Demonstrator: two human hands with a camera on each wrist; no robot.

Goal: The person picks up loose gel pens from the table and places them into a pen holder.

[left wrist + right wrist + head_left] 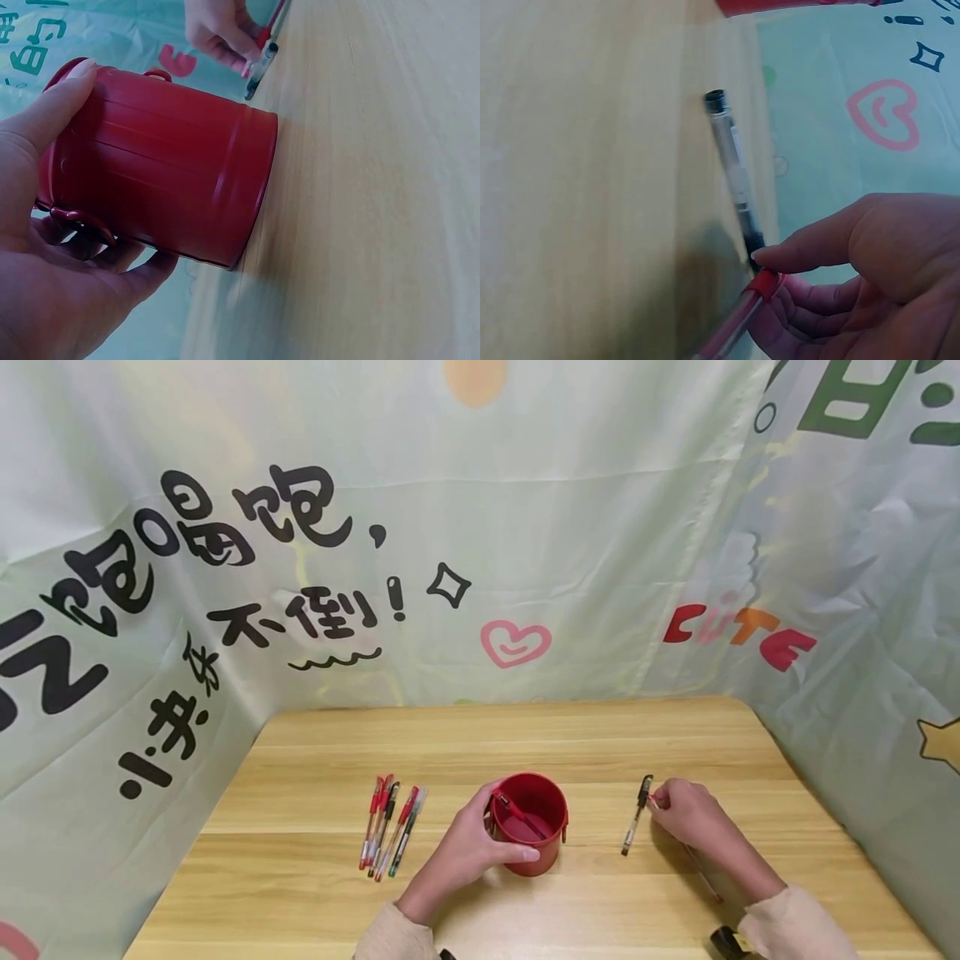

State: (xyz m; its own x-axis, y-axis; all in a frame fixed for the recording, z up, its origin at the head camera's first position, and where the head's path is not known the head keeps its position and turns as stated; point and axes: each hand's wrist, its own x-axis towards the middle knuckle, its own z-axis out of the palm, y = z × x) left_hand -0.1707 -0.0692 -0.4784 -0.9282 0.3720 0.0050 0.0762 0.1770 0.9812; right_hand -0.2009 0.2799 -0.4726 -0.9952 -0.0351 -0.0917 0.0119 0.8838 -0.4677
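Right of the red bucket [542,862], which the left hand [474,843] grips, the right hand [692,812] pinches a red gel pen [739,319] at its red end, the other end pointing away.

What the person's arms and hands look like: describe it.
The left grip and right grip are bare hands, no gloves or rings visible. The left sleeve and right sleeve are loose, beige, stopping short of the hands. A black piece with a yellowish mark shows beside the right sleeve; another barely shows by the left.
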